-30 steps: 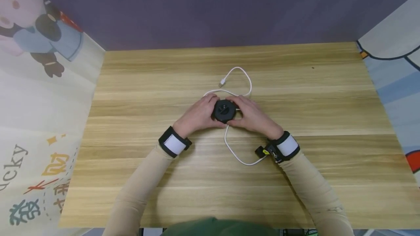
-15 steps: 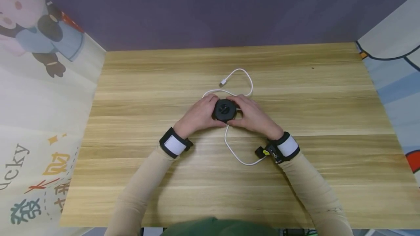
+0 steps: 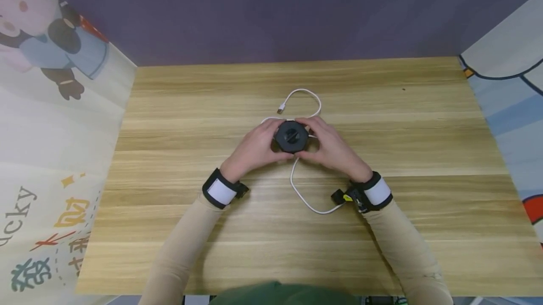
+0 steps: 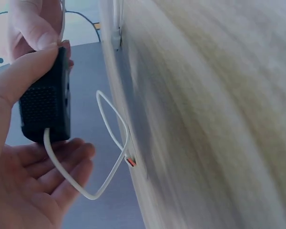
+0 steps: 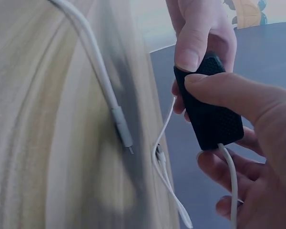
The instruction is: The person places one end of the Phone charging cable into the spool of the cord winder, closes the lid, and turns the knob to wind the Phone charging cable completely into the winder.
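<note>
While L hand (image 3: pixel 258 148) & R hand (image 3: pixel 333 148) both grip a black hexagonal box (image 3: pixel 292 137), fingers half-curled, thin white cable (image 5: pixel 234 186) could snag b/c it loops nearby.

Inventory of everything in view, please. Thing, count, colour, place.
hexagonal device: 1, black, held between both hands above the tabletop
cable: number of separate cords unclear, white, looping beyond and nearer than the device
USB plug: 1, white with metal tip, beyond the hands
slim plug: 1, white, low by the tabletop in the right wrist view
tabletop: 1, light wood grain, under everything
back panel: 1, dark purple-blue, far side
printed side panels: 2, pale with coloured prints, left and right
wristbands: 2, black with white patches, one per wrist
green garment: 1, near edge
sleeves: 2, beige, on the arms
left hand: 1, bare, gripping the device's left
right hand: 1, bare, gripping its right
</note>
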Demonstrator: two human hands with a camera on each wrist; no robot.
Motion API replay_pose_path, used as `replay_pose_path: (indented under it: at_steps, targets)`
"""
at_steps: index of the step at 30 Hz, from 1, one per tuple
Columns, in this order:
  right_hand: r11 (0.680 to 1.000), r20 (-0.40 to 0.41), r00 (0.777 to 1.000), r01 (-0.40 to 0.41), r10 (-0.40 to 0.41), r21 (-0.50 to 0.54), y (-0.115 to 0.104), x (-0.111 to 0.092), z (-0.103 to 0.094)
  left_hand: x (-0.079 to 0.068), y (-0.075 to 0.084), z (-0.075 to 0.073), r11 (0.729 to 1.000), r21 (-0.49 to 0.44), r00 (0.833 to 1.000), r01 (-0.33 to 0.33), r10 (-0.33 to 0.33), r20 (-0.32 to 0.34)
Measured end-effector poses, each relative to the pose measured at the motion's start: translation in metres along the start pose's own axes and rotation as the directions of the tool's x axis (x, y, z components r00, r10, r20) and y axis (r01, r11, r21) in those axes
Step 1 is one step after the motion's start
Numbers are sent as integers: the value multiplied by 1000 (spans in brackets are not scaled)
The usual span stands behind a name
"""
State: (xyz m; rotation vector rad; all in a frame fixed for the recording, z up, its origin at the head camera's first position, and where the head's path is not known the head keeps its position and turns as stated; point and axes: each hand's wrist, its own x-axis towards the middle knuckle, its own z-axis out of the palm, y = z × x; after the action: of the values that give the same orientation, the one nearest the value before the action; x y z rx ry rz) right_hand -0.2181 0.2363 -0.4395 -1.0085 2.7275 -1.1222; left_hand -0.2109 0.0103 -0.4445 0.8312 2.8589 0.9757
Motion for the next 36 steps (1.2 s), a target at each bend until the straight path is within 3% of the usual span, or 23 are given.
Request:
replay_pose_path:
  at_steps: [11,18,24,29,36]
  targets:
    - [996,-62,997,43,-38,77,-14,2,-13,-4,5,-9,989,-135,994,-62,49,-98]
    - [988,-93,996,20,-6,151,-21,0,-20,-5,7,-14,969,-207,978,-134,95,-187]
    - [976,-130,991,6,23,217,-38,0,-30,-2,12,-16,926,-306,950,-220,133,-281]
    - [962,-175,985,51,-4,268,-61,2,-41,1,18,-17,884,-384,932,-266,134,-336]
    - [923,-231,972,128,-44,364,-61,4,-43,-1,49,-40,838,-445,907,-315,128,-400]
